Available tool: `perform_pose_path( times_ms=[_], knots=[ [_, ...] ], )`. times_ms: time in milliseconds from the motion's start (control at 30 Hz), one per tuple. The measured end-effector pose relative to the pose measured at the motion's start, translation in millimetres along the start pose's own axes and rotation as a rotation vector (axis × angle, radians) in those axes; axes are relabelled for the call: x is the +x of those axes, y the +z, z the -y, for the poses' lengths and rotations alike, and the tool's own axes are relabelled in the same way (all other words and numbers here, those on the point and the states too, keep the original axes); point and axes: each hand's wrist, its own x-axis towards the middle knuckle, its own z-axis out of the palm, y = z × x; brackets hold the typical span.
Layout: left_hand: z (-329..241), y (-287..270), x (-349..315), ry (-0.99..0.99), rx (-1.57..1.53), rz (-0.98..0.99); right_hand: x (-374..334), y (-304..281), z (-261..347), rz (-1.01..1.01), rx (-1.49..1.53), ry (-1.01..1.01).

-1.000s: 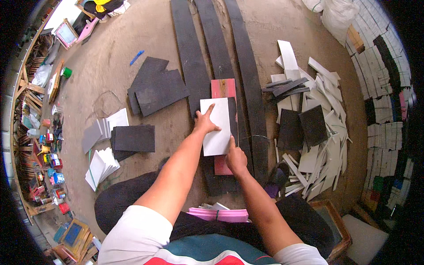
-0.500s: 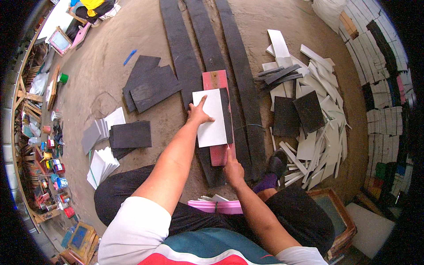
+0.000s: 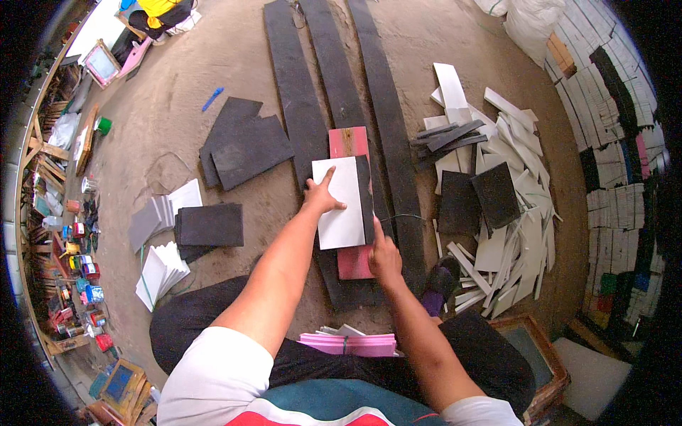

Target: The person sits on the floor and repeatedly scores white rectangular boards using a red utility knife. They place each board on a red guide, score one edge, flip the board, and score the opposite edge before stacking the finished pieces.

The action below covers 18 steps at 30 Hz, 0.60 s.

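My left hand (image 3: 325,197) presses on a white rectangular sheet (image 3: 337,231), with thumb and forefinger spread. The sheet lies over a black sheet (image 3: 364,192), whose strip shows along its right side. Both rest on a pink board (image 3: 354,264) placed across the long black strips. My right hand (image 3: 384,257) is closed beside the lower right edge of the black sheet, its forefinger pointing forward. Whatever slim thing it grips is mostly hidden by the fingers.
Long black strips (image 3: 383,99) run away from me. Black sheets (image 3: 252,149) and white pieces (image 3: 162,273) lie left; a heap of white offcuts (image 3: 522,234) lies right. A blue pen-like object (image 3: 212,99) is on the floor. Pink sheets (image 3: 348,344) sit near my lap.
My right hand has slid a little forward along the right edge of the black sheet. My left hand keeps its place on the white sheet. The whole view has shifted slightly.
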Motion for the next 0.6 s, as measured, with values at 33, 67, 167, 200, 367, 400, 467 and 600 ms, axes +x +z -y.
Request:
perform_pose_path(
  times_ms=[33,67,167,200,367,400,467,600],
  knots=[
    [-10,-3,-4,-0.009,0.013,0.014,21,-2,2,-0.012,0.005,-0.002],
    [-20,-6,-9,-0.019,0.026,0.026,43,-2,5,-0.024,0.009,-0.004],
    [-24,-8,-16,-0.040,0.017,-0.014,98,2,21,-0.056,-0.004,-0.034],
    [-23,-9,-16,-0.048,0.015,-0.017,112,2,29,-0.063,-0.011,-0.043],
    [-15,-7,-10,-0.028,-0.044,0.005,158,7,45,-0.048,-0.018,-0.035],
    [-14,-7,-10,-0.028,-0.034,0.002,161,8,46,-0.044,-0.016,-0.036],
    [-13,-6,-10,-0.028,-0.013,-0.004,166,10,47,-0.040,-0.011,-0.038],
    [-17,-10,-12,-0.046,-0.027,0.044,173,14,46,-0.035,-0.036,-0.022]
  ],
)
